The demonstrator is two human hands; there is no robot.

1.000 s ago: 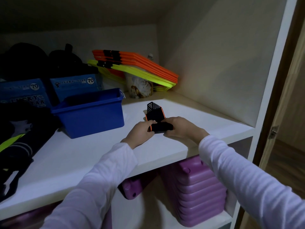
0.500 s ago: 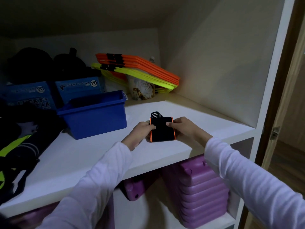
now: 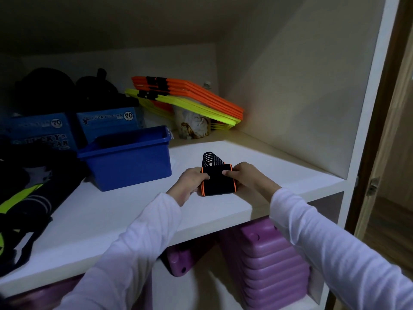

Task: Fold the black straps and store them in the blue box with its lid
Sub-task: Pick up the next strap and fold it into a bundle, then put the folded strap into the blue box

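A black strap with orange edging (image 3: 218, 183) lies folded on the white shelf (image 3: 111, 211), with a striped black loop sticking up behind it. My left hand (image 3: 190, 182) grips its left edge, thumb on top. My right hand (image 3: 247, 179) holds its right edge, thumb pressing on the top face. The open blue box (image 3: 129, 163) stands on the shelf to the left of the strap, a short gap away. I see no lid for it.
Blue cartons (image 3: 109, 123) and dark bags stand behind the box. Orange and yellow flat frames (image 3: 190, 97) lean at the back over a small bundle. Black and yellow clothing (image 3: 22, 198) lies at the left. Purple plastic steps (image 3: 268, 265) are stacked under the shelf.
The strap went from a raised, half-folded shape to a flat folded band on the shelf. Both hands shifted to its two side edges and drew it slightly nearer.
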